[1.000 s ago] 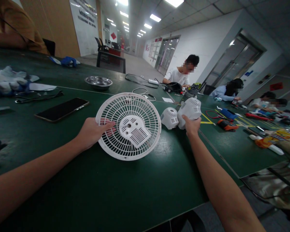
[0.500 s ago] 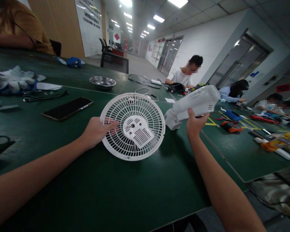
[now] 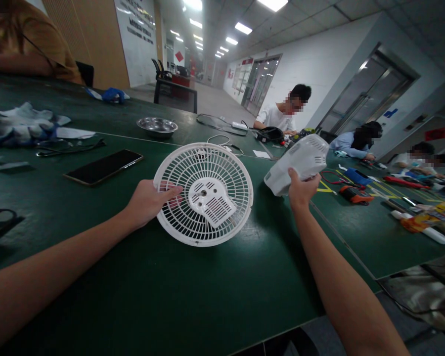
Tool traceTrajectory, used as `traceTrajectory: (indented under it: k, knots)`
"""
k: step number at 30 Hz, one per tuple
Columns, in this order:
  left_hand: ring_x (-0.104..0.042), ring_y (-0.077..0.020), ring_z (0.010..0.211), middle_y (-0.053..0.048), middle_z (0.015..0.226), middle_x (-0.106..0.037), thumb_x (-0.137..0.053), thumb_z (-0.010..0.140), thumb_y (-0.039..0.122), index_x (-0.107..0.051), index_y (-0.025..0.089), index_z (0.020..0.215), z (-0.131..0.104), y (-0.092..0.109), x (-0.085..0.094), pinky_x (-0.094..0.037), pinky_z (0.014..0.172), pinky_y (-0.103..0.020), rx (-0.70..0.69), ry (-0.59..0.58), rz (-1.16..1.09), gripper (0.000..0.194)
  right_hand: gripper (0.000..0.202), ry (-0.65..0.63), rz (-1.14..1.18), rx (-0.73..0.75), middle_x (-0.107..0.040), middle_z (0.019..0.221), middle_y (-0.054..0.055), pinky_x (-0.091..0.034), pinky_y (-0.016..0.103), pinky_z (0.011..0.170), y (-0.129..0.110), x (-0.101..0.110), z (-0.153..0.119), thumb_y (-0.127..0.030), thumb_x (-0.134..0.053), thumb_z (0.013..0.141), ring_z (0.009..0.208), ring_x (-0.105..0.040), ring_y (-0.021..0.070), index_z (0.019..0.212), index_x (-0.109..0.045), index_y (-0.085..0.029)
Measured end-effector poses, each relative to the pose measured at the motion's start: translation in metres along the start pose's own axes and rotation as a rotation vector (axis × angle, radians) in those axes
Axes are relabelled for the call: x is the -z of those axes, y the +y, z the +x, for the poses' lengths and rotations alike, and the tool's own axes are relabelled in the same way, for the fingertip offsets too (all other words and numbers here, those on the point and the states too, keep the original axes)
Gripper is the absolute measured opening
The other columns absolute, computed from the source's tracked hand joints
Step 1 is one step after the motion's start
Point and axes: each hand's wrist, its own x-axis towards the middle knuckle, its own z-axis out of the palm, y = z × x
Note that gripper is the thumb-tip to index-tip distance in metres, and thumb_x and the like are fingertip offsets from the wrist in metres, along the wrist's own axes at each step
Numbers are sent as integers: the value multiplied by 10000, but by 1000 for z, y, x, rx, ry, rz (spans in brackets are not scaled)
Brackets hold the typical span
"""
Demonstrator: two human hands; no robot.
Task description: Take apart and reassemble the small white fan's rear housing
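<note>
My left hand (image 3: 152,201) grips the left rim of a round white fan grille (image 3: 220,210), with the thumb on its near face and fingers seen behind the slats. A slotted cover with small holes sits at the grille's centre. To the right, my right hand (image 3: 302,188) is closed around a white plastic housing (image 3: 294,160) with vent slots at its far-right end. The housing is tilted and held above the table, apart from the grille. Its underside and my fingertips beneath it are hidden.
On the green table (image 3: 163,296) lie a black phone (image 3: 104,167), a metal bowl (image 3: 157,126), a white cable (image 3: 224,143) and gloves (image 3: 22,123). At right are an orange-and-black device (image 3: 356,195) and a yellow packet (image 3: 435,215). Several people sit around the tables.
My right hand has turned the housing, so it looks shorter and its vented lower-left part no longer shows beside the grille. My left hand and the grille have hardly moved.
</note>
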Motion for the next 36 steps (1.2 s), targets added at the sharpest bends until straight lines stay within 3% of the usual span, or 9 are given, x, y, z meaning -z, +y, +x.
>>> traceTrajectory:
  k: [2, 6, 10, 15, 19, 25, 28, 32, 36]
  knots:
    - [-796, -233, 750, -62, 856, -817, -819, 851, 257, -770, 201, 933, 0, -1, 0, -663, 638, -330, -4, -3, 14, 111, 683, 91, -18, -50, -713, 1128, 119, -536, 480, 974, 11, 4, 10, -509, -847, 628, 1027, -703, 299, 1147, -526, -202]
    - [-795, -231, 744, -54, 845, -815, -815, 853, 265, -761, 204, 928, -1, 1, 0, -656, 627, -323, -12, 1, 22, 110, 751, 55, 13, -104, -722, 1119, 91, -533, 511, 990, 34, 6, 20, -509, -844, 619, 1052, -708, 301, 1213, -490, -214]
    - [-796, -234, 762, -57, 867, -818, -803, 862, 274, -762, 200, 946, 0, 0, 0, -657, 640, -326, -7, -3, 20, 119, 797, 58, 32, 6, -704, 1199, 118, -536, 513, 1001, 40, 5, 22, -534, -844, 637, 1092, -702, 303, 1266, -476, -210]
    - [-797, -238, 797, -54, 880, -819, -807, 853, 290, -768, 205, 962, 3, -5, 2, -665, 704, -348, -11, -22, 2, 143, 735, 60, 96, 90, -661, 1272, 125, -526, 522, 1036, 34, 7, 25, -539, -798, 703, 1158, -679, 293, 1284, -488, -213]
    - [-795, -241, 796, -61, 880, -815, -815, 842, 288, -766, 198, 958, 0, -2, 0, -662, 710, -359, -18, -13, -19, 155, 834, -4, 188, 131, -595, 1376, 154, -520, 514, 1051, 26, 9, 22, -487, -777, 724, 1209, -665, 282, 1398, -377, -201]
    - [-790, -250, 786, -72, 866, -809, -817, 830, 276, -773, 202, 925, -2, 1, -1, -657, 719, -387, -34, -4, -34, 128, 910, 107, 37, 366, -533, 1438, 191, -419, 509, 1166, -16, 21, 1, -485, -807, 694, 1381, -530, 316, 1433, -384, -164]
    - [-788, -254, 790, -68, 870, -809, -821, 825, 282, -779, 217, 904, -1, 0, -1, -656, 719, -387, -41, -17, -28, 110, 912, -23, 50, 371, -577, 1373, 160, -503, 493, 1061, -43, 20, -20, -520, -810, 682, 1247, -611, 314, 1426, -415, -173]
    - [-784, -249, 788, -59, 865, -804, -826, 824, 297, -778, 220, 875, 1, -3, 0, -655, 741, -392, -54, -31, -71, 103, 797, -432, 99, 223, -675, 1230, 117, -564, 457, 912, -64, 3, -61, -568, -816, 671, 1052, -659, 290, 1313, -533, -189]
    - [-773, -227, 767, -58, 847, -795, -829, 825, 297, -771, 192, 874, 4, -4, -1, -649, 754, -386, -68, -36, -78, 129, 715, -718, -14, 69, -730, 1152, 129, -561, 473, 899, -68, -14, -93, -615, -788, 702, 956, -676, 289, 1235, -587, -182]
